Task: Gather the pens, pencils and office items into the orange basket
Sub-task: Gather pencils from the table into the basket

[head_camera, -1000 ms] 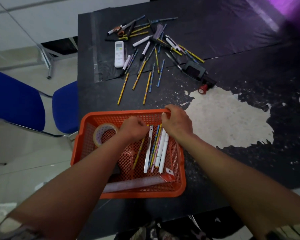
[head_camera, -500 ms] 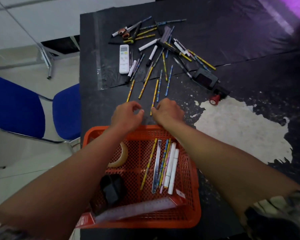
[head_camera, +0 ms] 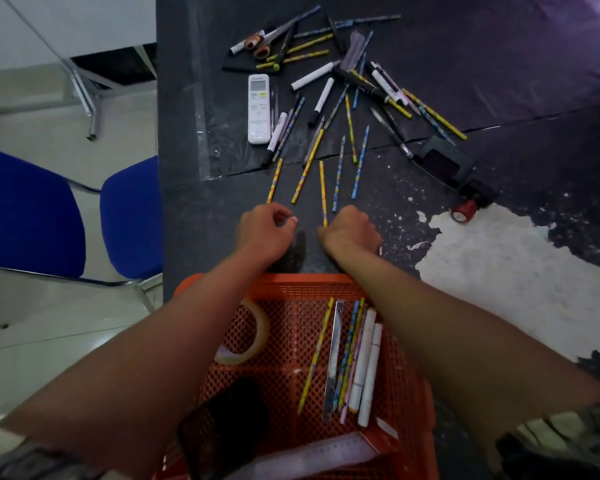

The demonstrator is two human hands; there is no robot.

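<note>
The orange basket [head_camera: 291, 284] sits at the table's near edge. It holds a tape roll [head_camera: 248, 336], several pencils, a metal ruler, two white markers, a black object and a clear ruler. Both forearms cross over it. My left hand [head_camera: 264, 232] rests on the table beyond the rim with its fingers loosely curled and nothing in them, just short of a yellow pencil [head_camera: 274, 181]. My right hand [head_camera: 350, 233] is curled beside the near end of another yellow pencil [head_camera: 323, 188]. Its fingertips are hidden, so a pinch cannot be told.
Farther back lie several loose pencils, markers [head_camera: 321, 100], scissors [head_camera: 257, 45], a white remote [head_camera: 258, 109], and a black stamp pad [head_camera: 445, 161] with a red-capped item [head_camera: 463, 213]. Blue chairs [head_camera: 129, 216] stand left of the table. Worn white patches mark the tabletop on the right.
Both hands have left the basket and moved forward over its far rim onto the table, up to the nearest loose pencils. The view has shifted toward the pile.
</note>
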